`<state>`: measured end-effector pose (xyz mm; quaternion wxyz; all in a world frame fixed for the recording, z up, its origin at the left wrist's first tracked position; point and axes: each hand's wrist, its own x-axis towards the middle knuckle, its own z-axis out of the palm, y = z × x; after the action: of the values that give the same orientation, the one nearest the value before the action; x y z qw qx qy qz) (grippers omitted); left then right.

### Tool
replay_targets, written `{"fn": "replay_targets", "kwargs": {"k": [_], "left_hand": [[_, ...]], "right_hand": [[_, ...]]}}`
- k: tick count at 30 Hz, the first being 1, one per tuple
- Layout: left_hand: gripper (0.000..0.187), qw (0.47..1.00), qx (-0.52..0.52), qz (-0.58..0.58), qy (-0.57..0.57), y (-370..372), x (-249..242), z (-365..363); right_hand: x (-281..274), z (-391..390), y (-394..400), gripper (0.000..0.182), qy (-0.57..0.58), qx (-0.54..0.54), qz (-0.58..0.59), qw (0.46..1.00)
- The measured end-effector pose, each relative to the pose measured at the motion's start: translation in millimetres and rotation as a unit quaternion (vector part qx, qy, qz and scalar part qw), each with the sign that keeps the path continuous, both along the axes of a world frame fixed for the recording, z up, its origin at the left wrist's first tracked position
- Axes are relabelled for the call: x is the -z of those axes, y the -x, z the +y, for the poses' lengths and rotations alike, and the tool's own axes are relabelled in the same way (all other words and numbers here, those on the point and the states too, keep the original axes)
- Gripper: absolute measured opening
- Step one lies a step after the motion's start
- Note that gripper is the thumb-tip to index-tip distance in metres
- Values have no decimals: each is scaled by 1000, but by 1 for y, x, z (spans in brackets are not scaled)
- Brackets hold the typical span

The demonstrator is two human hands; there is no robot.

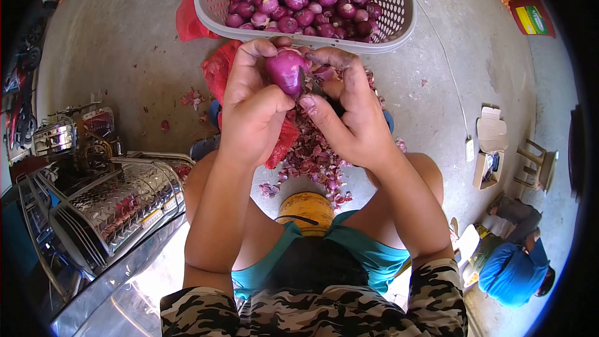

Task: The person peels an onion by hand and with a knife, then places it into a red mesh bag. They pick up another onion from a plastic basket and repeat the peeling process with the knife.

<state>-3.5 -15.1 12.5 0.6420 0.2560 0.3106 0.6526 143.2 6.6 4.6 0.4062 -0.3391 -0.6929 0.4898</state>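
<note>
A purple onion (286,72) is held in my left hand (253,109), its fingers and thumb wrapped round the left side. My right hand (350,103) is closed at the onion's right side, thumb and index finger pinched near a small dark blade (302,80) that touches the skin. The handle of the blade is mostly hidden in the fingers. Beyond both hands stands a grey basket (306,42) holding several purple onions (312,17). Beneath the hands, loose onion peels (315,159) lie on the floor, beside red mesh netting (218,72).
A yellow bucket (306,212) sits between the knees. Shiny metal vehicle parts (118,200) stand at left. At right are an open cardboard box (488,165), a small wooden stool (535,165) and another person in a blue shirt (511,273). A red container (531,17) is at the upper right.
</note>
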Motion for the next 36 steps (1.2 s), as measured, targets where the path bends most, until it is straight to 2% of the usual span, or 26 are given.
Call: {"fn": "replay_targets", "kwargs": {"k": [5,11,14,17,20,26,32,35,36], "left_hand": [[53,1000,1,24,-1,-1,-1,0],[50,994,-19,104,-33,-4,4,0],[50,993,-20,110,-27,-4,2,0],[50,995,-13,103,-15,-4,-2,-1],[50,995,-9,101,-25,-3,1,0],[50,991,-17,129,-39,-3,1,-1],[49,991,-16,126,-30,-4,-2,-1],[49,992,-16,122,-36,-3,0,0],[50,992,-15,122,-39,-2,0,0]], "right_hand": [[-2,2,0,46,37,11,17,999],[3,-1,0,46,-13,-14,8,1000],[-6,0,-2,46,0,-9,-28,1000],[0,2,-1,46,66,12,16,998],[-4,0,-3,45,76,7,11,997],[0,0,2,44,-11,-10,23,1000],[-6,3,-4,44,107,-2,-3,994],[1,1,-1,43,-9,-2,25,1000],[0,0,0,43,-7,-10,15,1000]]}}
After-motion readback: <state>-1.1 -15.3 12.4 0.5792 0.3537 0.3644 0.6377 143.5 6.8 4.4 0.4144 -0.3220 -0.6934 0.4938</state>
